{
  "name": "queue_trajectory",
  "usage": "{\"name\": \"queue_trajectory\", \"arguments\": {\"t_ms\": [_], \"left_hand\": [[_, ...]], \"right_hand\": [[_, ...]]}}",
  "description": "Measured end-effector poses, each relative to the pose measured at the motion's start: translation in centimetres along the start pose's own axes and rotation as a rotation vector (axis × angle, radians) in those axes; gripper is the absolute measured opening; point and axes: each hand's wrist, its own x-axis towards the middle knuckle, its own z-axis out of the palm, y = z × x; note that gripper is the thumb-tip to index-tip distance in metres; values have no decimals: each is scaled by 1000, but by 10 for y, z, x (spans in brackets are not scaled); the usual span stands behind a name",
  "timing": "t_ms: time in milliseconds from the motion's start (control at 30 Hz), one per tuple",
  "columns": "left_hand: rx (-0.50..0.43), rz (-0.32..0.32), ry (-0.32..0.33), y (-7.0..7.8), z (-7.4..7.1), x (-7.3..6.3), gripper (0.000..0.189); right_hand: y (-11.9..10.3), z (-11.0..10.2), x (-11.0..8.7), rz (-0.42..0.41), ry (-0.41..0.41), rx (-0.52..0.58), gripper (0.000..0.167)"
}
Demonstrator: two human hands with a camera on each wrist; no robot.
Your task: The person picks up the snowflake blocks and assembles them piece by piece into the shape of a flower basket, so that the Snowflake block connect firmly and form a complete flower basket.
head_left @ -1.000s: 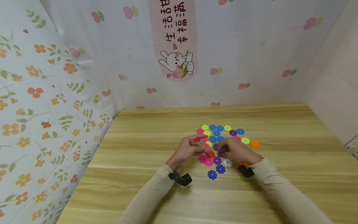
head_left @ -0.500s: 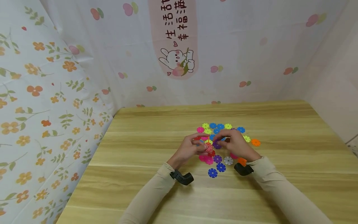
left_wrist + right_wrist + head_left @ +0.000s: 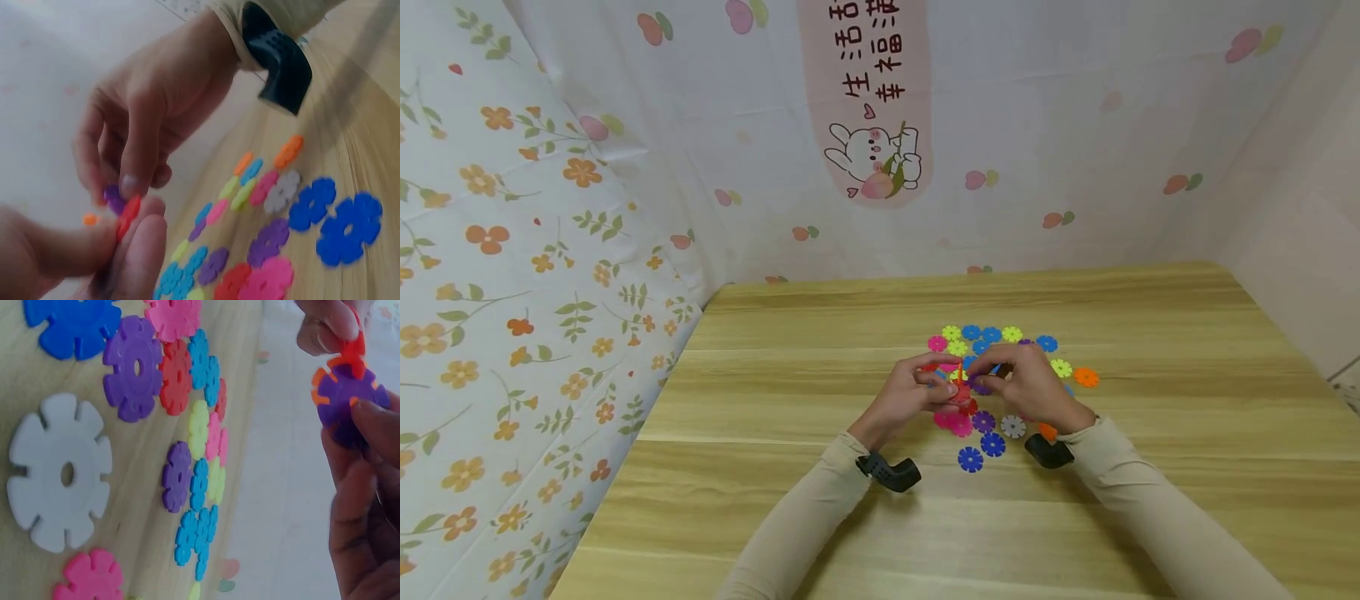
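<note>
My left hand [image 3: 908,395] pinches a red notched disc [image 3: 128,217] between thumb and finger. An orange disc [image 3: 320,389] stands against the red one, partly hidden behind a purple disc [image 3: 342,411]; whether they are slotted together I cannot tell. My right hand [image 3: 1028,385] pinches that purple disc, which touches or nearly touches the red edge in the right wrist view. Both hands are close together above the spread of loose discs. Beneath them lie a white disc [image 3: 62,472], a loose purple disc [image 3: 132,369] and blue discs [image 3: 971,459].
Several flat flower-shaped discs in yellow, pink, light blue and orange [image 3: 1086,377] lie on the wooden table [image 3: 760,400]. A patterned cloth [image 3: 730,167] hangs behind the table. Black wrist mounts [image 3: 891,472] sit at both cuffs.
My right hand has come up and left from the discs, carrying the purple disc to the red one. My left hand has stayed nearly in place. The head view has tilted slightly.
</note>
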Motion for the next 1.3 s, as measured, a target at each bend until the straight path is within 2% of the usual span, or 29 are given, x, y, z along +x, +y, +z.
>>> {"name": "queue_trajectory", "arguments": {"t_ms": [167,300,400,500,633,767,1067,1200,1300], "left_hand": [[-50,10,49,2,7,2,43],[-40,-8,27,4,6,4,52],[-41,-28,23,5,1,1,52],[-62,-54,56,5,-5,-2,47],[-77,-64,81,5,-7,-3,45],[-67,-58,62,5,-6,-2,46],[50,-53,51,1,-5,-5,55],[57,-39,51,1,-5,-6,59],[57,-34,56,2,-4,-6,60]], "right_hand": [[0,2,0,-25,15,7,18],[1,-4,0,13,-13,-26,21],[4,-10,-3,82,-94,-58,27],[5,-12,-8,139,-212,-102,29],[3,-2,-13,113,-337,-245,25],[0,9,-13,67,-344,-348,24],[-1,14,-10,144,-392,-246,25],[-4,15,-10,132,-397,-288,17],[-5,17,-11,131,-397,-323,20]]}}
